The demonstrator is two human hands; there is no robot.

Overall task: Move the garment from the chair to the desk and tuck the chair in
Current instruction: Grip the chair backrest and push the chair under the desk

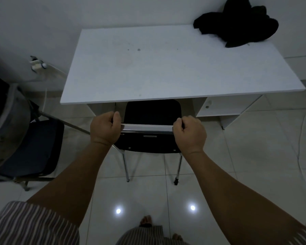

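A crumpled black garment [237, 27] lies on the far right corner of the white desk [148, 71], against the wall. The black chair [152, 112] with chrome legs stands in front of the desk, its seat partly under the desktop's front edge. My left hand [105, 128] grips the left end of the backrest's top rail. My right hand [190, 132] grips the right end of the same rail. Both fists are closed around it.
A second chair with a dark blue seat [32, 147] and a metal frame stands at the left. A wall socket with a plug and cable [37, 65] is left of the desk. White desk shelves [224, 106] sit under the right side. The floor is glossy tile.
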